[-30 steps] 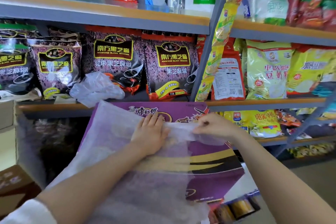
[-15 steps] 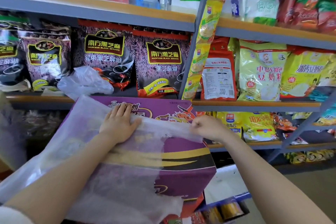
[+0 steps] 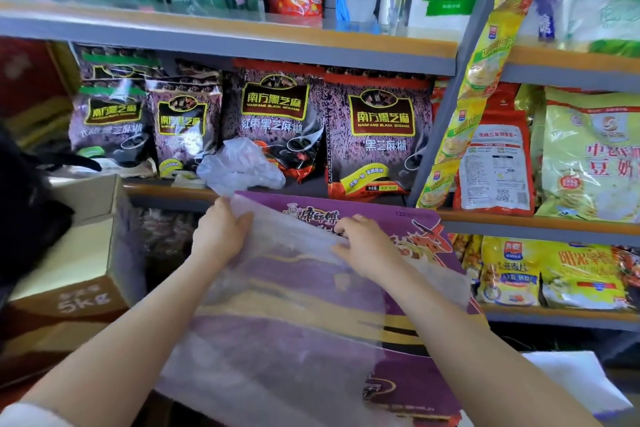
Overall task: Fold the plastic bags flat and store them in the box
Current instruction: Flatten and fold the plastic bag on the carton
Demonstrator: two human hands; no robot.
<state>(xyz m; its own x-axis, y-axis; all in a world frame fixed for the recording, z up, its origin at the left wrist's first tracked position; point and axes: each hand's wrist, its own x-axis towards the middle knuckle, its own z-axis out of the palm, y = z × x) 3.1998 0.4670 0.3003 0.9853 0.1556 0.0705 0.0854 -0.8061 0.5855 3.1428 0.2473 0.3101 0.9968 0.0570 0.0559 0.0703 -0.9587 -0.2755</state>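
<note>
Her left hand (image 3: 221, 236) pinched the bag (image 3: 277, 305) corner, right hand (image 3: 363, 246) fingers curled on its edge; she'd best smooth it flat before creasing.

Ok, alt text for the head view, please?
Both hands, left hand and right hand, work a translucent bag spread over a purple carton. A crumpled bag lies on the shelf behind, an open box at left.
</note>
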